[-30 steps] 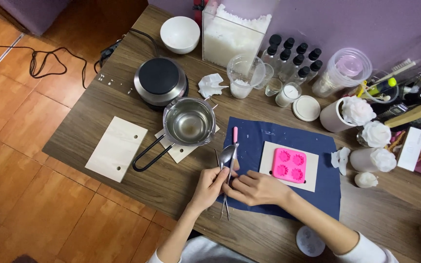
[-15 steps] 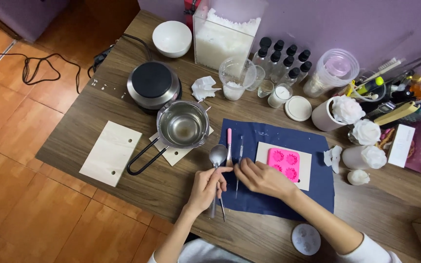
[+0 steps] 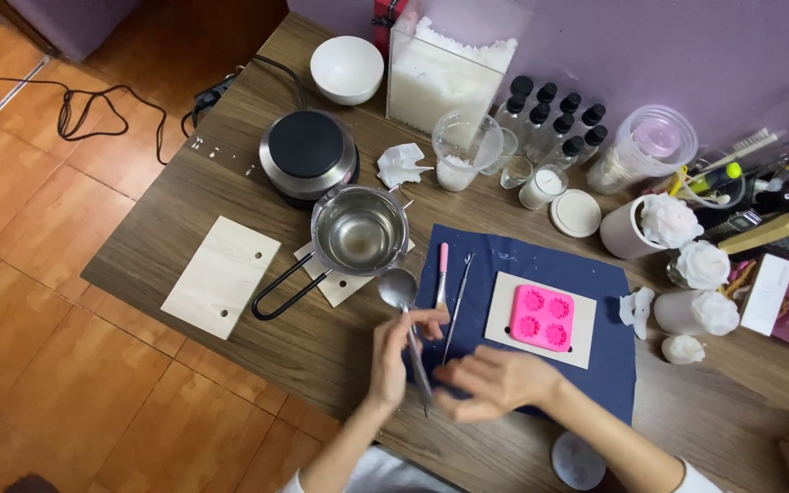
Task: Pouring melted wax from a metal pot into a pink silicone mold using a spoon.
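Note:
My left hand (image 3: 393,354) grips the handle of a metal spoon (image 3: 399,290), whose bowl points toward a small steel pot (image 3: 359,231) with a black wire handle. My right hand (image 3: 495,383) hovers blurred over the near edge of a dark blue mat (image 3: 595,374), fingers spread, holding nothing. On the mat lie a pink-handled tool (image 3: 442,274) and metal tweezers (image 3: 457,294), just right of the spoon. A pink silicone flower mould (image 3: 541,317) rests on a pale board (image 3: 504,329) on the mat.
A round hotplate (image 3: 307,152), white bowl (image 3: 346,68), clear box of white wax flakes (image 3: 445,73), measuring cup (image 3: 461,151), several dark-capped bottles (image 3: 554,119) and white flower candles (image 3: 691,265) crowd the back and right. A wooden board (image 3: 221,276) lies at left.
The spoon has shifted left, off the mat, with its bowl now near the pot. My right hand has drawn back from the tools to the mat's near edge.

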